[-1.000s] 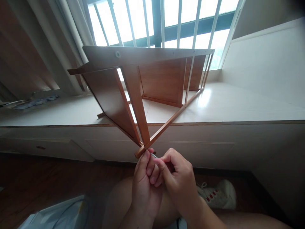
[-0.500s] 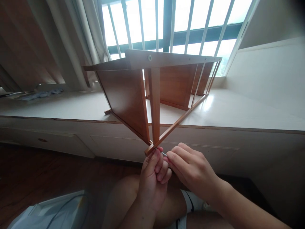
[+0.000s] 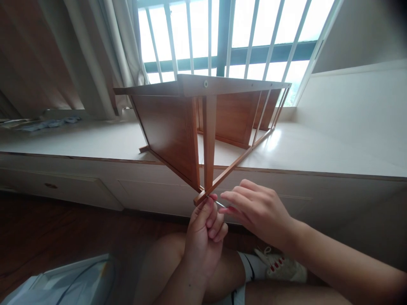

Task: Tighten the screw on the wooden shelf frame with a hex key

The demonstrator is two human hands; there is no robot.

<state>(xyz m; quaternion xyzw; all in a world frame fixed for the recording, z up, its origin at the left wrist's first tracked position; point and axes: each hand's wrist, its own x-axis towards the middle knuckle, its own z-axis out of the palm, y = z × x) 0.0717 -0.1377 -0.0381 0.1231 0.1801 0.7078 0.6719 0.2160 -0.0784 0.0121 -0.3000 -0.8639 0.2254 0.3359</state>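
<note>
My left hand (image 3: 206,228) is closed, thumb and fingers pinched around a thin metal rod, which looks like a hex key (image 3: 219,204), at the near lower corner of a brown wooden frame (image 3: 209,140). The key's inner end meets the frame's lower rail (image 3: 233,165), and the tip there is hidden by my fingers. Beside its outer end is my right hand (image 3: 257,207), fingers apart from the thumb; the thumb is at or very near the key. Wooden panels (image 3: 168,131) stand within the frame, which rests partly on a white ledge and juts over its edge.
The white ledge (image 3: 333,148) runs under a barred window (image 3: 187,34), with a curtain (image 3: 104,51) at left. Drawer fronts (image 3: 63,186) lie below. My legs and a laced shoe (image 3: 282,264) are beneath my hands. A pale box (image 3: 76,275) sits at lower left.
My right hand has loosened from the key; its fingers have lifted and spread from the thumb. My left hand stays at the corner. The view has shifted slightly, showing more of the shoe.
</note>
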